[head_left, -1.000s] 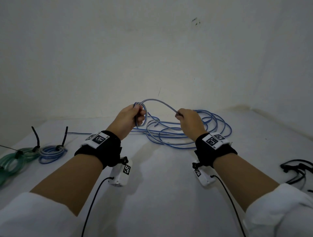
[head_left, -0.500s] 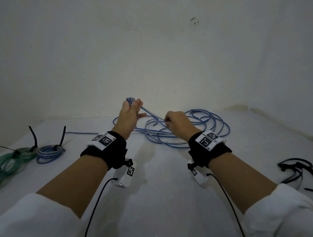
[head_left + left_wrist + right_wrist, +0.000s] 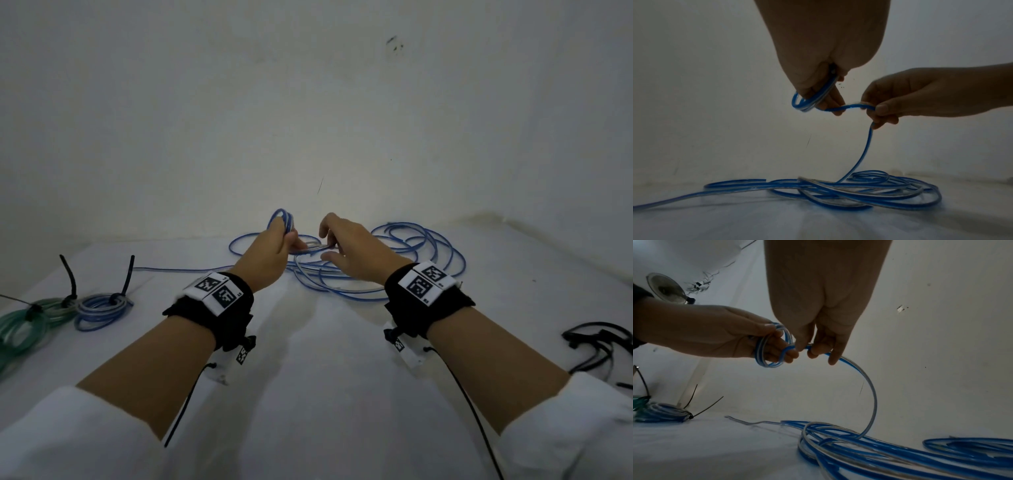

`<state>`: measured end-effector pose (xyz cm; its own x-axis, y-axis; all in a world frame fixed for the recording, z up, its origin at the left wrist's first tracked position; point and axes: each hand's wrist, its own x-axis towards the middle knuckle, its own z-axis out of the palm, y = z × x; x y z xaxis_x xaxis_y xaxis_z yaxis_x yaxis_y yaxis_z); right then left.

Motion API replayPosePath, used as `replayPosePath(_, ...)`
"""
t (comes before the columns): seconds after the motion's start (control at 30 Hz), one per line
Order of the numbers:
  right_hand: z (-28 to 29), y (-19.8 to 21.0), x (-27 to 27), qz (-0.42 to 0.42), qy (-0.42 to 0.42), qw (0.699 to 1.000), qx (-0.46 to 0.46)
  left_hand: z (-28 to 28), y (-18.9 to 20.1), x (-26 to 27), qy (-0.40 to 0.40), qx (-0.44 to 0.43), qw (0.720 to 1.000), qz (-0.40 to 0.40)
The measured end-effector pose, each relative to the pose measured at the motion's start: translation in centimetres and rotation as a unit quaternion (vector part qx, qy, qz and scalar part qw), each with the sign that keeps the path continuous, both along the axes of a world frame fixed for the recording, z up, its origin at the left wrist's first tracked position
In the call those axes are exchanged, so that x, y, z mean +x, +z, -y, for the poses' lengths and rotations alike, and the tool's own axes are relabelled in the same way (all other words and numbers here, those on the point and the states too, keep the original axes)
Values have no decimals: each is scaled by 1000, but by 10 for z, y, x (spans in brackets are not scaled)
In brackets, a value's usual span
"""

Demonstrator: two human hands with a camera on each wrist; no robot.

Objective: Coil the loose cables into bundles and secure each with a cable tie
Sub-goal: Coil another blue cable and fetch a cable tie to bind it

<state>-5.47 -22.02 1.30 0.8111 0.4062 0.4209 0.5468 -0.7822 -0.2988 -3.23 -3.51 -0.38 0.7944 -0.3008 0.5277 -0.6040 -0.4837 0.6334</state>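
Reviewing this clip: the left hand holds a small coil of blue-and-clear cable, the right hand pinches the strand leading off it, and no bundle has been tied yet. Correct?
Not quite: bundles are already tied. The head view shows a blue coiled bundle and a green coiled bundle cinched with black cable ties. The rest holds: left hand holds the blue-and-clear cable coil; right hand pinches the strand.

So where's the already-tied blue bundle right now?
In the head view the tied blue bundle lies on the table's far left, beside the green bundle, left of the left hand.

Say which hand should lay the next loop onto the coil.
Right, probably. The right hand already pinches the blue cable rising from the pile, beside the coil. The left hand is full, gripping that coil.
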Motion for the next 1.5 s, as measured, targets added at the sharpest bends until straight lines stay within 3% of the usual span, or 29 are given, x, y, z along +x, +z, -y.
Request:
replayPosePath(0.23, -7, 6, 3, 69, -17, 997, -37, 6, -2, -5, -36, 23, 997, -68)
replayPosePath(0.43, -10, 13, 13, 99, -26, 984, -148, 9, 0, -7, -25, 123, 992, 3)
replayPosePath(0.67, -11, 11, 15, 97, -16, 980, -173, 14, -4, -6, 5, 77, 997, -28)
replayPosePath(0.83, -8, 11, 12, 102, -15, 985, -139, 10, -5, 1, -64, -55, 989, -120)
replayPosePath(1.0, -3, 8, 15, 51, 0, 997, -65, 4, -2, 0, -60, -7, 992, -109)
replayPosePath(1.2, 3, 1, 18, 107, -29, 992, -55, 1, 5, -2, -96, -26, 987, -129)
replayPosePath(1.37, 6, 3, 19, 125, -44, 990, -52, -1, 15, -2, -60, 46, 994, -83)
replayPosePath(1.5, 15, 4, 23, 119, -72, 990, -10, -3, 12, -5, -90, -72, 986, -120)
